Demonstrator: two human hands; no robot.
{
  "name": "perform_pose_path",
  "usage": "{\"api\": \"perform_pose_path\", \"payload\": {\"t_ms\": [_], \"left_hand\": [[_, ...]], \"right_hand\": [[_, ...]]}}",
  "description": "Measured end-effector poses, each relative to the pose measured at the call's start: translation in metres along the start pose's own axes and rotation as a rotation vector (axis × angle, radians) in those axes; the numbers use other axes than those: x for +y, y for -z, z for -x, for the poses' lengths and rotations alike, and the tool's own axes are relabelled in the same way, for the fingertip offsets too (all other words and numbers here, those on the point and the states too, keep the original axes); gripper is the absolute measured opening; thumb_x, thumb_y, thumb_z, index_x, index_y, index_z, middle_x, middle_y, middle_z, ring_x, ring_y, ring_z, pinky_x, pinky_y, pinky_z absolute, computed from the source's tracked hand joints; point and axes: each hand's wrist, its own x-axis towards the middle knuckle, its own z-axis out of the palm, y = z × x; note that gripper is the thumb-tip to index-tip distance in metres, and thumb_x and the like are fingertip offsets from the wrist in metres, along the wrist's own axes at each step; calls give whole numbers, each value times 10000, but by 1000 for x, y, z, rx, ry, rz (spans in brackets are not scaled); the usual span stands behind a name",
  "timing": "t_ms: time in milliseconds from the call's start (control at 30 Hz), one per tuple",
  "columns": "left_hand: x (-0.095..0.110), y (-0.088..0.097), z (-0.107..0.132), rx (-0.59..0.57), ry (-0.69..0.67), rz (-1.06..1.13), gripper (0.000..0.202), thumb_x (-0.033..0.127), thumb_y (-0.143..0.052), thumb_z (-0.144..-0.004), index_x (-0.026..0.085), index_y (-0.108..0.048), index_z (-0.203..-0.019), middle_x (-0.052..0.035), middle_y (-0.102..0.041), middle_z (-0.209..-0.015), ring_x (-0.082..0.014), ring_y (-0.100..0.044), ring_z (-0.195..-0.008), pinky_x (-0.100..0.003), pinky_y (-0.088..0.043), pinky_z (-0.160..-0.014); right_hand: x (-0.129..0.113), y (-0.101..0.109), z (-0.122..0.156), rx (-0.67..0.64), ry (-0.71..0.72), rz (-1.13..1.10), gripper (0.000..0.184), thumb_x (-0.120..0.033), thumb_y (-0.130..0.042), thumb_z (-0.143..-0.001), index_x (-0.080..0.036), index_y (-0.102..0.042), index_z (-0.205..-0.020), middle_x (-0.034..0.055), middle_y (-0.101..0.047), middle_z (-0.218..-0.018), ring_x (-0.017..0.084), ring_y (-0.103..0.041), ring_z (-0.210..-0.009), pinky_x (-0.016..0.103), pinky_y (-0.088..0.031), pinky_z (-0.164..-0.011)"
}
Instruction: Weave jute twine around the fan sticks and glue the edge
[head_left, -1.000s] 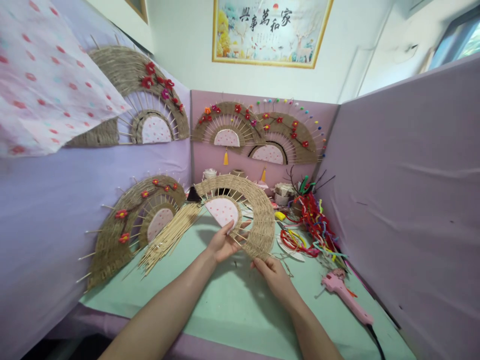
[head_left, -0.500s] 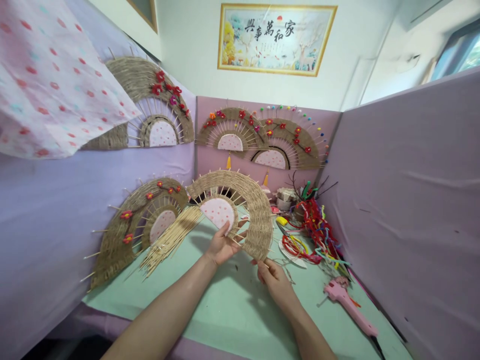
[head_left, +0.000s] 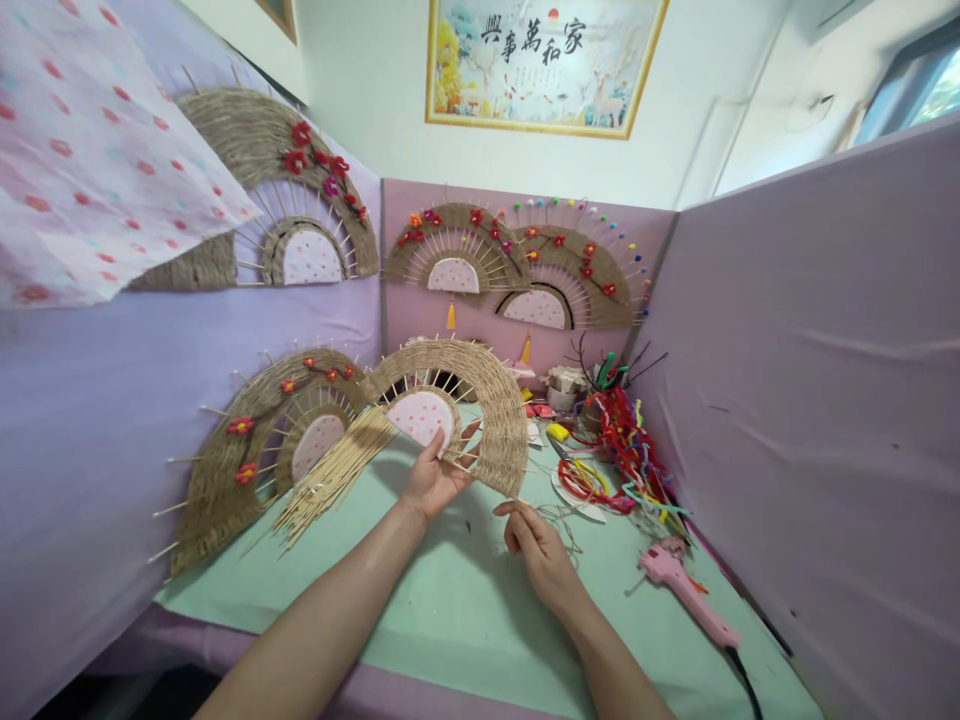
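Lilac partition walls (head_left: 825, 350), green tabletop (head_left: 450, 620), framed picture (head_left: 544, 60) on white wall (head_left: 360, 90), daylit window (head_left: 911, 85)

A pink glue gun (head_left: 679, 590) lies on the green table (head_left: 465, 620), at the right. Beyond it is a heap of coloured pipe cleaners (head_left: 626, 440). A flowered fan (head_left: 225, 470) leans on the left wall. Two fans (head_left: 457, 250) hang on the back wall, under a framed picture (head_left: 540, 60).
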Motion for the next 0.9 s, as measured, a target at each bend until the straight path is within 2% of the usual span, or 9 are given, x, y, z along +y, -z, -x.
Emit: {"api": "perform_pose_path", "payload": {"t_ms": [100,233,333,500,700,900], "left_hand": [[1,1,-1,8,27,-7,523,407,-338,-943,79,-424,-1341,-151,-656,-1110,-219,-624,-1020,-342,-454,-904],[3,2,0,38,58,-18,498,363,-346,-945,67,-418,-1340,-134,-666,-1091,-191,-656,-912,-298,-490,-825],[4,1,0,41,90,-51,496,354,-350,-942,57,-425,-1332,-152,-662,-1084,-202,-652,-925,-310,-490,-820],[6,5,-1,54,133,-102,491,335,-358,-936,46,-434,-1326,-166,-666,-1051,-218,-637,-957,-317,-472,-826],[10,10,-1,59,179,-189,476,298,-394,-912,51,-457,-1314,-175,-670,-1026,-226,-635,-931,-336,-461,-814],[11,11,-1,36,207,-234,444,281,-407,-901,34,-510,-1255,-182,-671,-1006,-248,-610,-1007,-377,-436,-888]], "right_hand": [[0,1,-2,36,-34,49,368,-431,-363,-920,-168,-613,-980,-31,-446,-583,130,-433,-552,242,-343,-558],[-4,5,-3,200,-58,129,343,-434,-415,-889,-174,-615,-789,-26,-438,-561,133,-421,-541,241,-329,-531],[-6,8,-3,327,-10,198,294,-405,-462,-872,-186,-588,-721,-6,-506,-605,147,-460,-589,251,-350,-570],[-4,13,-2,435,144,285,246,-360,-492,-881,-190,-585,-731,24,-562,-694,162,-496,-659,274,-378,-635],[-4,18,1,485,301,382,168,-277,-493,-900,-193,-576,-782,21,-541,-704,147,-477,-644,271,-372,-612],[-7,20,2,497,317,370,147,-273,-505,-891,-197,-578,-788,19,-542,-710,141,-473,-628,269,-372,-583]]}}
